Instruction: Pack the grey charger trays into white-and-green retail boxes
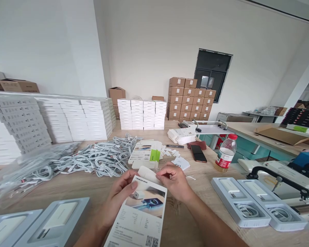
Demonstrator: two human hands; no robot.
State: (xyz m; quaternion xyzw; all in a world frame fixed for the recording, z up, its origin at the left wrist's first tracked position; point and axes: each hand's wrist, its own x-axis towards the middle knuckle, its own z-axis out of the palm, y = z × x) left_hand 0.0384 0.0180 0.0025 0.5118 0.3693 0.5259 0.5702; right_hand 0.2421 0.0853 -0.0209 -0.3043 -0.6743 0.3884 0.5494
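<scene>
Charger box [144, 209] lies right between the 2 hands, its upper end in the grip and its body reaching from there back toward the wearer and out of the bottom of the view. Its long axis runs away from the wearer, leaning slightly to the right at the far end; the end printed CEUKAZ points toward the flattened cartons, and the printed face is turned up to the camera. The left hand [125, 188] is closed on the box's upper left corner, thumb pressed flat on the front and fingers behind. The right hand [173, 180] has thumb and index finger pinched together on the white flap [148, 174] at the box's far end, with no visible gap between the tips.

Just beyond the grip are flattened cartons [144, 152] with green panels; left of these spreads a pile of white cables [103, 156]. Beyond and right of the right hand are a stack of paper slips [180, 162], a black pen [175, 146], a phone [198, 153] and a red-capped bottle [225, 154]. Well right of the grip sit 2 trays [254, 219], each with a charger and a coiled cable. Left of the left forearm, more trays [78, 214] hold white chargers [61, 213].
</scene>
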